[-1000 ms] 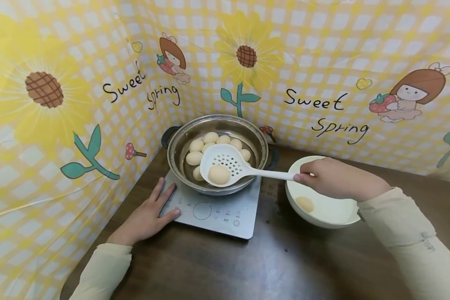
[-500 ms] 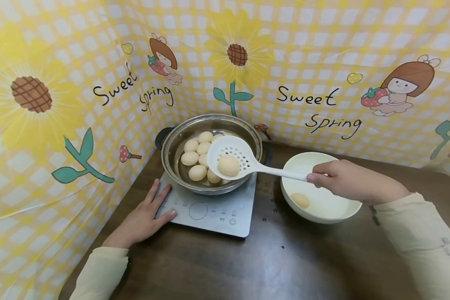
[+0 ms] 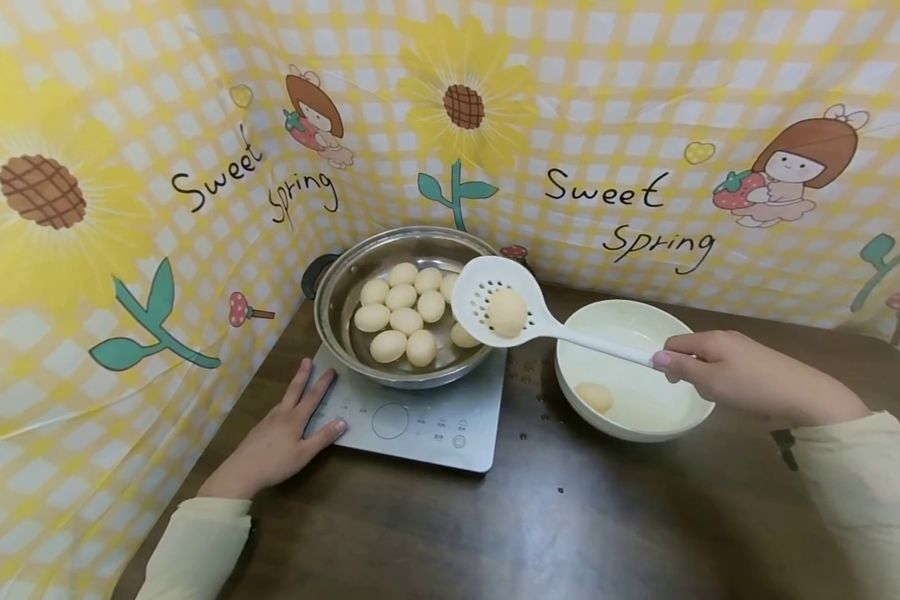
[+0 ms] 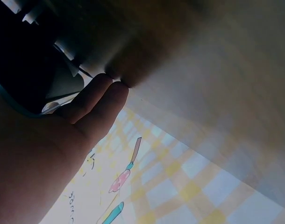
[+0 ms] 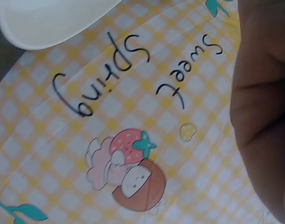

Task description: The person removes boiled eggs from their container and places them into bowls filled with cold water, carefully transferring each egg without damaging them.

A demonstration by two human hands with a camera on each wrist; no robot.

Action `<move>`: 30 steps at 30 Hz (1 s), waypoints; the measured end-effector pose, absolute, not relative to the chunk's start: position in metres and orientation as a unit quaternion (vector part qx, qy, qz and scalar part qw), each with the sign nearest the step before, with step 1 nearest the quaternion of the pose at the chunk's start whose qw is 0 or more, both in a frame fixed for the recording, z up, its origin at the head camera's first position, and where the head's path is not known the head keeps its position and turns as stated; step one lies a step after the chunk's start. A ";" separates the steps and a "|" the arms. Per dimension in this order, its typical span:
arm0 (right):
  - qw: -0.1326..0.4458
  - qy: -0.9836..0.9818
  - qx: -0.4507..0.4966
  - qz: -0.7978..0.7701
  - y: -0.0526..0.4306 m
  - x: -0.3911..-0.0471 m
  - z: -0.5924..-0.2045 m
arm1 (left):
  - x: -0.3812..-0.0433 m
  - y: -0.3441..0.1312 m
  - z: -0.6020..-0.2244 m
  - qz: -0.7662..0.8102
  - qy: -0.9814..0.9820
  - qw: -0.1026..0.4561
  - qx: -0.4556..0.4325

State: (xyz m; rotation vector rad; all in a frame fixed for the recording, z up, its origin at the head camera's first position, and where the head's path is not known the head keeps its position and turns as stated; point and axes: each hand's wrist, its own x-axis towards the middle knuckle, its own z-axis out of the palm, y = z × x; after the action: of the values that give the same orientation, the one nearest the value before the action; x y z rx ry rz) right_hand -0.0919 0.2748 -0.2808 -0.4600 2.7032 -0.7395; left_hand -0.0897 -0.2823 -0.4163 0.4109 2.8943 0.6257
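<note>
My right hand (image 3: 742, 371) grips the handle end of a white slotted skimmer (image 3: 487, 279). One pale egg (image 3: 507, 312) lies in the skimmer's bowl, which hangs over the right rim of a steel pot (image 3: 330, 325). Several more eggs (image 3: 401, 297) sit in the pot. To the right stands a white bowl (image 3: 645, 408) with an egg (image 3: 594, 397) in it, partly beneath the skimmer's handle. My left hand (image 3: 277, 442) rests with fingers spread on the left edge of the induction cooker (image 3: 420, 433) under the pot. In the right wrist view only part of the right hand (image 5: 266, 102) shows.
Behind and to the left hangs a yellow checked cloth (image 3: 592, 83) with printed flowers and figures. The dark wooden table (image 3: 540, 533) carries small water drops between cooker and bowl. A black pot handle (image 3: 317, 275) sticks out at the left.
My right hand has carried the skimmer with its egg rightward, from above the pot's middle to its right rim. More eggs in the pot show now. The left hand stays on the cooker.
</note>
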 end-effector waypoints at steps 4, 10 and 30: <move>0.134 0.948 -0.152 -0.246 0.287 -0.083 -0.285 | -0.089 -0.282 -0.416 0.208 0.965 0.077 0.139; 0.118 0.951 -0.135 -0.251 0.307 -0.073 -0.296 | -0.088 -0.284 -0.416 0.205 0.966 0.082 0.134; 0.120 0.965 -0.069 -0.222 0.359 -0.048 -0.330 | -0.093 -0.282 -0.418 0.205 0.965 0.091 0.139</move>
State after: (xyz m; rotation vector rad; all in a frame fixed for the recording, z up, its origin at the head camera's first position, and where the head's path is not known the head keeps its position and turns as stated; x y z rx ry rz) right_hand -0.0476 0.3587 -0.3295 -0.2013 2.8210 -0.6500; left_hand -0.0927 -0.2824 -0.4183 0.4132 2.8668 0.6082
